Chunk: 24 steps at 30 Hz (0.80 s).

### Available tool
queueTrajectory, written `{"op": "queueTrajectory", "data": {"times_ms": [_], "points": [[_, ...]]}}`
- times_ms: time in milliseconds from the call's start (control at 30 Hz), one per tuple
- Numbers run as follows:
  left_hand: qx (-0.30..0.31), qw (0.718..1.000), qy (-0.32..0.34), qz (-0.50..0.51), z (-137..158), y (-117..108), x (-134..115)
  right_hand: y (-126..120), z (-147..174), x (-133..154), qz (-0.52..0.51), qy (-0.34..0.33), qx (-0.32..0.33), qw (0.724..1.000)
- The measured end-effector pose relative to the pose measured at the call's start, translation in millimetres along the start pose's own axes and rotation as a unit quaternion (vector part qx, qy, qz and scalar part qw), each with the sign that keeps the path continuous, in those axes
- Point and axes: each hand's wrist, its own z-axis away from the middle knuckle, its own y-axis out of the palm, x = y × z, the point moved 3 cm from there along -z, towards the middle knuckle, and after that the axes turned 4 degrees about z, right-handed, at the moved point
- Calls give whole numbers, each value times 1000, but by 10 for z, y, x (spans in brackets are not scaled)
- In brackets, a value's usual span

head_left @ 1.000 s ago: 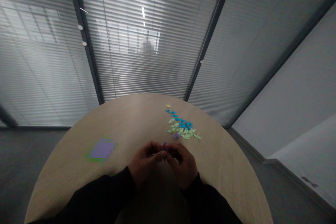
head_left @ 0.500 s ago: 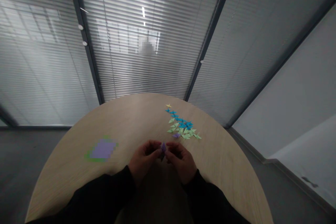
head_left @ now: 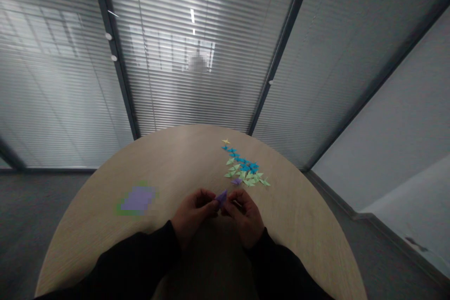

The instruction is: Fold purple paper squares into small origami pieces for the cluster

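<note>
I hold a pointed purple folded paper [head_left: 221, 198].
It is between my left hand [head_left: 195, 211], pinching it, and right hand [head_left: 244, 214], nearly closed, grip unclear. Probably light, easily creased: better hold by edges.

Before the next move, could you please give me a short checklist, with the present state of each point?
1. Purple paper piece held in left hand: ok.
2. Right hand gripping it too: cannot tell; its fingertips are very close.
3. Piece's folds sharp: cannot tell, too small.
4. Folded paper figures lying beyond the hands: ok.
5. Purple-green patch identifiable: not ok, pixelated.
</note>
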Motion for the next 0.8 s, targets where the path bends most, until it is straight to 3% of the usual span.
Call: {"op": "queueTrajectory", "data": {"times_ms": [200, 333, 800], "points": [[15, 998, 14, -56, 15, 43, -67, 0, 3, 15, 3, -33, 6, 999], [-20, 994, 49, -98, 24, 29, -113, 17, 10, 32, -7, -39, 8, 999], [-27, 989, 91, -114, 41, 27, -116, 23, 20, 43, -37, -63, 0, 997]]}}
